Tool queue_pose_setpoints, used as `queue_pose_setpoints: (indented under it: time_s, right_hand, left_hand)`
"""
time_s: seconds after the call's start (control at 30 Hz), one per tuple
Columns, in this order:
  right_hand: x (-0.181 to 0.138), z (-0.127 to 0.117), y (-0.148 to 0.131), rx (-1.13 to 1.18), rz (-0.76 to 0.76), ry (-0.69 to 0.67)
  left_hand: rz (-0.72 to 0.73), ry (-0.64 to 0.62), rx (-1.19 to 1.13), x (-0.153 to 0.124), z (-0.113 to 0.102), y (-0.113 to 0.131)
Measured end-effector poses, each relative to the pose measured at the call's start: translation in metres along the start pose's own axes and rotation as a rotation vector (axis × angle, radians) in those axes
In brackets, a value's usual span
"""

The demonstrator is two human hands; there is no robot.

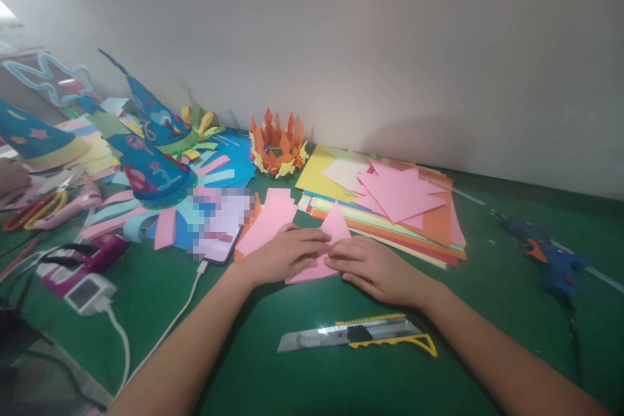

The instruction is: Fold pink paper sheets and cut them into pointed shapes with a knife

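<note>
A pink paper piece [335, 226], folded to a point, lies on the green table [302, 383]. My left hand [285, 253] presses on its left side with the fingers bent down onto the fold. My right hand [373, 266] lies on its right side, fingers together and flat on the paper. Both hands touch the same sheet. A yellow and silver utility knife [358, 333] with its blade out lies just in front of my wrists.
A stack of coloured paper sheets [404, 208] lies behind my hands. An orange paper crown [277, 143] and blue party hats [151, 156] stand at the back left. A phone [219, 227] with a white cable, scissors [34, 208] and a blue glue gun [546, 253] are nearby.
</note>
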State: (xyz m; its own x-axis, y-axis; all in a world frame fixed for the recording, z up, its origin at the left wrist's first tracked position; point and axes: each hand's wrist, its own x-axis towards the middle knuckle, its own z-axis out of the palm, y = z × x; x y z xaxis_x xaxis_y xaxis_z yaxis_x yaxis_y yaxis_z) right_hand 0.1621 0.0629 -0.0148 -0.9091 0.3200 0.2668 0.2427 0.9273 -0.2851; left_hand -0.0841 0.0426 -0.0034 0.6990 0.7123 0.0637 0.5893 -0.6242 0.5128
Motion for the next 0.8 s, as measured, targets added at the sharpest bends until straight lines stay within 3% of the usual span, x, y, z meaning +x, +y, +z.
queue_pose_setpoints:
  time_s: [0.5, 0.8]
  right_hand:
    - [-0.0007, -0.0040, -0.0032, -0.018, -0.009, -0.047]
    - [-0.0036, -0.0022, -0.0015, -0.039, -0.039, -0.003]
  left_hand:
    - [-0.005, -0.062, -0.065, -0.0040, -0.0022, -0.0045]
    - [-0.035, -0.059, -0.095, -0.0040, 0.0004, -0.0046]
